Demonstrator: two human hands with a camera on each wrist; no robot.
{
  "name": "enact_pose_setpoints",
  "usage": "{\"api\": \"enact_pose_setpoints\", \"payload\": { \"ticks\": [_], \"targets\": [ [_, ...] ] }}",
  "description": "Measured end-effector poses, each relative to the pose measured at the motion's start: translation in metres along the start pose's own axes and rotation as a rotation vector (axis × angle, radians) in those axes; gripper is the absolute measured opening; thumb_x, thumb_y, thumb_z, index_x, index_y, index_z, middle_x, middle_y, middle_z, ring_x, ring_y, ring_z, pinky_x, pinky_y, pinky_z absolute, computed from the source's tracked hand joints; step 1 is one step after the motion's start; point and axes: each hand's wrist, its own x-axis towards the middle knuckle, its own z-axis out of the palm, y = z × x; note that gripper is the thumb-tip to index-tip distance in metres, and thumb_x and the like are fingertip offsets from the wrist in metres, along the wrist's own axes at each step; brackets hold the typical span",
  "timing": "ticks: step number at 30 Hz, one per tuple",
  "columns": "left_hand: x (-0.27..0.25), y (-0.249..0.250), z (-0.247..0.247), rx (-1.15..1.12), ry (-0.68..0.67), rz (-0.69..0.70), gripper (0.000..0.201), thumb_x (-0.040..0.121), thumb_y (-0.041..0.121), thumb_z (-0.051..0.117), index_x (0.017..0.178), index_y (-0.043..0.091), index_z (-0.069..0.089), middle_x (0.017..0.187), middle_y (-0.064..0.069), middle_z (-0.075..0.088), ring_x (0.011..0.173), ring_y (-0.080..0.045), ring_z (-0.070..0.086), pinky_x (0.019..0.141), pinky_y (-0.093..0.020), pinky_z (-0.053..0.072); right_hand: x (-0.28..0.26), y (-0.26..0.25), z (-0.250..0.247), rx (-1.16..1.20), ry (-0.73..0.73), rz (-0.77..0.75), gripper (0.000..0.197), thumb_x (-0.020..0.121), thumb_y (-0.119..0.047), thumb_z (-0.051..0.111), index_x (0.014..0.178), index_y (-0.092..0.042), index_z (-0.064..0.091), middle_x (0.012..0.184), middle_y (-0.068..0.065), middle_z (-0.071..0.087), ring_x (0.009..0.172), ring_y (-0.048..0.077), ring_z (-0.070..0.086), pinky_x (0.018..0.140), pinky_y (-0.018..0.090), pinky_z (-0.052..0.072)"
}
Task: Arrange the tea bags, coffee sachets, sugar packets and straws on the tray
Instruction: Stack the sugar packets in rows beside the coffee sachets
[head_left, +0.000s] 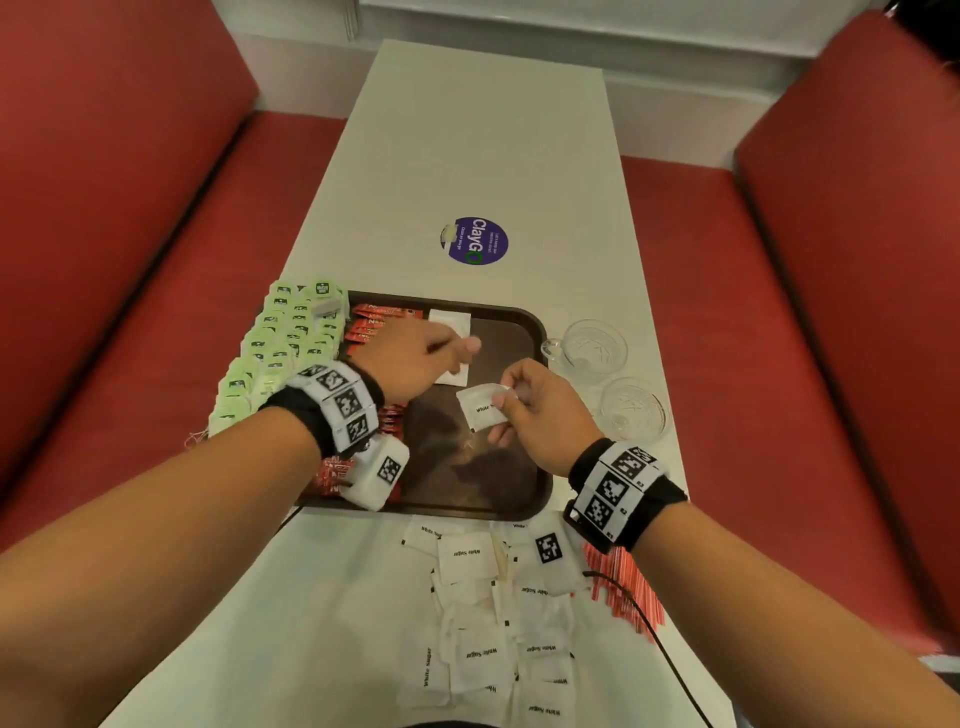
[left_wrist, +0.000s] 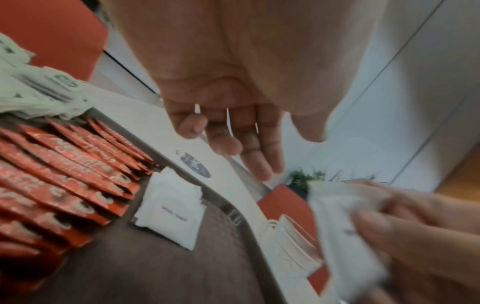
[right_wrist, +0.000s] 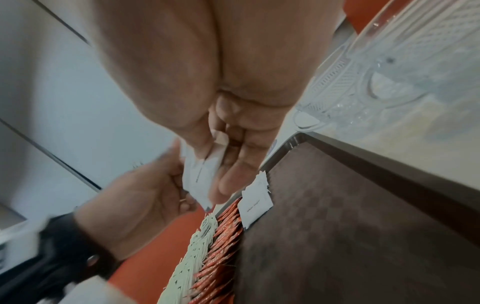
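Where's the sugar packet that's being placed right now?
In the head view the sugar packet is pinched in the right hand, above the middle of the brown tray, just right of the open left hand.

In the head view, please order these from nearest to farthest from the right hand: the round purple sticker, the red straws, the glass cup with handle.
From the right hand:
1. Glass cup with handle, just beyond the hand, right of the tray.
2. Red straws, on the table's near right, by the wrist.
3. Round purple sticker, past the tray's far edge.
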Motion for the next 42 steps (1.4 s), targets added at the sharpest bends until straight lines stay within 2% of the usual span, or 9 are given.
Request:
{"api": "enact_pose_setpoints", "payload": {
  "ticks": [2,7,11,13,22,29,33,38,42],
  "targets": [
    [-0.017,0.006,-0.001,-0.036,-0.091,0.067,0.04,0.088,0.064,0.056,0.088,0.029,0.074,0.079,0.01,0.071,0.076,-0.003,0.064,0.073,-0.025,0.05,0.0,0.002,0.003,0.068,0.004,0.016,0.01,0.104,-0.015,0.051,0.096,-0.019,0.046,0.087,0.018,0.07,0.067,0.033,0.072,0.056,0.033,0.055],
    [-0.022,-0.004,0.01,0.083,-0.092,0.116,0.014,0.095,0.03,0.064,0.106,0.025,0.071,0.084,0.012,0.065,0.078,-0.004,0.058,0.069,-0.019,0.04,-0.002,0.011,0.007,0.01,-0.033,0.039,0.006,0.104,-0.015,0.047,0.1,-0.019,0.047,0.091,0.014,0.07,0.071,0.035,0.072,0.065,0.043,0.059],
    [-0.002,-0.031,0.011,0.264,-0.028,-0.118,0.02,0.097,0.03,0.06,0.112,0.02,0.07,0.095,0.002,0.066,0.094,-0.019,0.061,0.079,-0.029,0.044,-0.011,0.019,-0.003,-0.21,-0.103,0.061,0.008,0.1,-0.013,0.054,0.104,-0.019,0.052,0.089,-0.004,0.076,0.063,0.01,0.067,0.061,0.025,0.053],
    [0.008,-0.039,0.011,0.35,-0.034,-0.174,0.02,0.096,0.03,0.062,0.11,0.019,0.071,0.1,-0.001,0.068,0.096,-0.021,0.062,0.082,-0.031,0.047,-0.018,0.024,-0.009,-0.37,-0.156,0.057,0.009,0.094,-0.022,0.065,0.099,-0.021,0.058,0.087,-0.006,0.074,0.064,0.005,0.064,0.066,0.025,0.053],
    [0.039,-0.044,0.023,0.379,-0.024,-0.286,0.029,0.085,0.034,0.074,0.109,0.027,0.059,0.108,0.0,0.065,0.099,-0.02,0.061,0.087,-0.033,0.05,-0.059,0.037,-0.02,-0.92,-0.429,0.059,0.034,0.079,-0.05,0.077,0.1,-0.027,0.065,0.097,-0.009,0.067,0.088,0.012,0.061,0.079,0.031,0.053],
    [0.032,-0.037,0.017,0.454,0.036,-0.303,0.04,0.087,0.041,0.069,0.118,0.021,0.056,0.115,-0.003,0.065,0.105,-0.025,0.062,0.084,-0.034,0.049,-0.077,0.041,-0.013,-1.06,-0.455,0.066,0.045,0.077,-0.056,0.077,0.109,-0.028,0.063,0.103,-0.009,0.062,0.092,0.015,0.058,0.082,0.035,0.054],
    [0.001,-0.007,0.016,0.363,0.068,-0.181,0.026,0.09,0.043,0.064,0.108,0.024,0.06,0.101,0.001,0.066,0.096,-0.022,0.062,0.083,-0.034,0.049,-0.089,0.043,-0.009,-1.062,-0.455,0.049,0.045,0.078,-0.054,0.076,0.11,-0.026,0.063,0.107,-0.007,0.06,0.093,0.016,0.056,0.082,0.035,0.052],
    [-0.071,0.034,0.052,0.369,-0.216,0.037,0.01,0.089,0.043,0.065,0.093,0.034,0.063,0.087,0.015,0.061,0.081,-0.004,0.059,0.072,-0.025,0.048,-0.098,0.046,-0.005,-1.05,-0.437,0.035,0.047,0.074,-0.052,0.081,0.106,-0.025,0.061,0.108,-0.007,0.056,0.093,0.017,0.054,0.082,0.035,0.052],
    [-0.102,0.034,0.082,0.656,-0.468,0.114,0.018,0.09,0.043,0.062,0.103,0.032,0.068,0.101,0.008,0.069,0.093,-0.017,0.066,0.08,-0.034,0.054,-0.101,0.047,-0.001,-1.052,-0.428,0.035,0.036,0.08,-0.044,0.079,0.103,-0.02,0.064,0.11,-0.003,0.056,0.096,0.02,0.057,0.084,0.037,0.052]
  ]
}}
